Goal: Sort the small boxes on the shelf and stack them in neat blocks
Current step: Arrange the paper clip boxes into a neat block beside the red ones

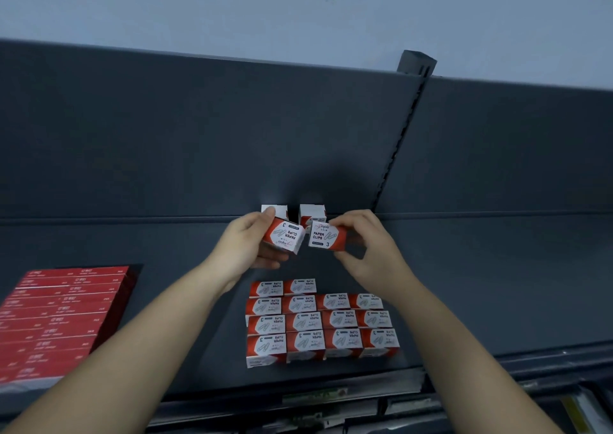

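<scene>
My left hand [247,246] grips a small red-and-white paper clip box [284,236], tilted, its label upside down. My right hand [365,244] pinches a second paper clip box [324,237] with its label upright. Both boxes hover side by side, almost touching, above the dark shelf [464,284]. Below them, near the shelf's front edge, sits a neat block of several paper clip boxes [320,322], four across, with two more in a back row on its left. Two more boxes [311,211] stand against the back panel, partly hidden behind the held ones.
A flat stack of long red boxes [59,317] lies on the shelf at the left. The dark back panel [199,135] rises behind, with a slotted upright post [403,135] right of centre. Lower shelves with papers show beneath the front edge.
</scene>
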Demonstrator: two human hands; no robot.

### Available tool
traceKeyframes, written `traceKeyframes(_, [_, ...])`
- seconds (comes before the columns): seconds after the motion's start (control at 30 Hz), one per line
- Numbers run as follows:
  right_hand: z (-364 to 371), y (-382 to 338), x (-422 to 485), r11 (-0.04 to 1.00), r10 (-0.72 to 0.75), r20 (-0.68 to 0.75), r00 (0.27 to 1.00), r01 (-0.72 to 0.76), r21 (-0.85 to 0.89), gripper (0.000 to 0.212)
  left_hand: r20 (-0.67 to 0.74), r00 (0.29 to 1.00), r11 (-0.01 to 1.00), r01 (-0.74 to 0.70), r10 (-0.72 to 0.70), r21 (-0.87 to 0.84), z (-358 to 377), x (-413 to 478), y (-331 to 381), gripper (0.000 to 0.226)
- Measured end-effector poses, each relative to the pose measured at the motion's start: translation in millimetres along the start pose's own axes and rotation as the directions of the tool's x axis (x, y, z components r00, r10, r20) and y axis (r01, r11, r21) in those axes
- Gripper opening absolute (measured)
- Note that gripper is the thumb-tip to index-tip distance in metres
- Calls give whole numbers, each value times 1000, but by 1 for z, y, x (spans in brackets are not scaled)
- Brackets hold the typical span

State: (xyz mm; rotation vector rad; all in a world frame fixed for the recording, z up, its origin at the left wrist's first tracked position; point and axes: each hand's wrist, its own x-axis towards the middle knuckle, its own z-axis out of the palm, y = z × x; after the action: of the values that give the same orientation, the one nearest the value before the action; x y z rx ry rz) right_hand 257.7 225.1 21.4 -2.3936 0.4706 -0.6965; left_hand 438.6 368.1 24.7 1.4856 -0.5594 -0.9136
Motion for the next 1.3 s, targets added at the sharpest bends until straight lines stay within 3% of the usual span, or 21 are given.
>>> traceKeyframes(0.17, [-8, -2, -11, 998, -2, -16, 1000, 3, 56, 45, -28, 996, 993, 84, -86, -88, 16, -13, 7, 44])
traceKeyframes(0.3, [-14, -3, -19, 991, 14, -40, 999, -9, 135, 45, -50, 989, 983, 132, -140, -129, 27, -15, 6, 31])
traceKeyframes(0.47, [-22, 0, -26, 985, 23, -67, 997, -11, 170, 42, -61, 994, 987, 102, -96, 120, 32, -21, -1, 52])
traceKeyframes(0.57, [-23, 1, -29, 984, 16, -62, 998, -5, 179, 44, -58, 998, 959, 42, -26, 281, 35, -28, 1, 36])
traceKeyframes(0.73, [-24, 3, -32, 976, 23, -61, 998, -10, 217, 45, 109, 993, 955, -67, 37, 289, 36, -37, 6, 25])
traceKeyframes(0.93, [-26, 4, -33, 965, -6, 2, 1000, 5, 262, 48, 121, 991, 996, 48, -56, 71, 40, -36, 4, 30])
traceKeyframes(1.1, [-28, 3, -32, 949, 14, 40, 999, -26, 313, 47, 122, 992, 995, 9, -21, 99, 37, -35, 3, 35])
traceKeyframes(1.3, [-29, -4, -34, 814, 130, 138, 982, -185, 551, 47, 150, 989, 1000, 18, -15, -21, 37, -36, 6, 32])
